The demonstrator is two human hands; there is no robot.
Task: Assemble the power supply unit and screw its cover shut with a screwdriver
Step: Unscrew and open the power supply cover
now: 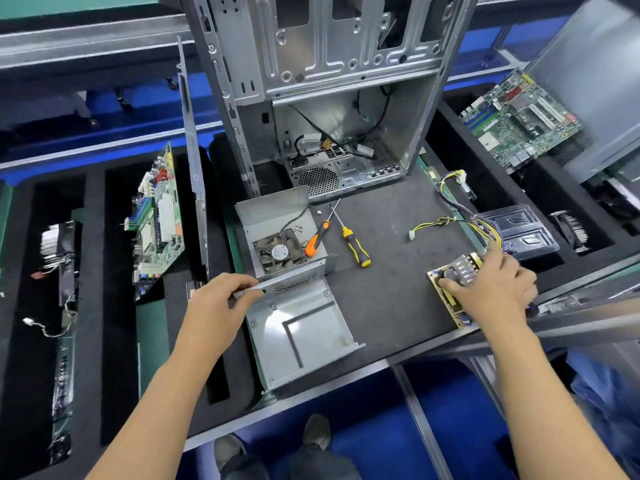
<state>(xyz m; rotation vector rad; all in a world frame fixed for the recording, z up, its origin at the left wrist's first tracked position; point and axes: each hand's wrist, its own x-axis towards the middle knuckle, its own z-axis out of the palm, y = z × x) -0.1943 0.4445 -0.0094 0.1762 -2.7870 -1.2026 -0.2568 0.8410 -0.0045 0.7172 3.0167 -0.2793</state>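
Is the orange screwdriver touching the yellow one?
Apart. In the head view, the orange screwdriver leans on the fan housing, the yellow screwdriver lies on the mat, and dark mat shows between them all along.

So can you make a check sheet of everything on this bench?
Surface: dark mat, worn.
Job's things: open metal case; fan cover behind it; circuit board at right.
Clutter: orange screwdriver leaning on the cover; yellow screwdriver on the mat.
Hands: left hand grips the case wall; right hand grips the board.
Cables: yellow-black wires from the board.
Surroundings: tower chassis; motherboards in trays.
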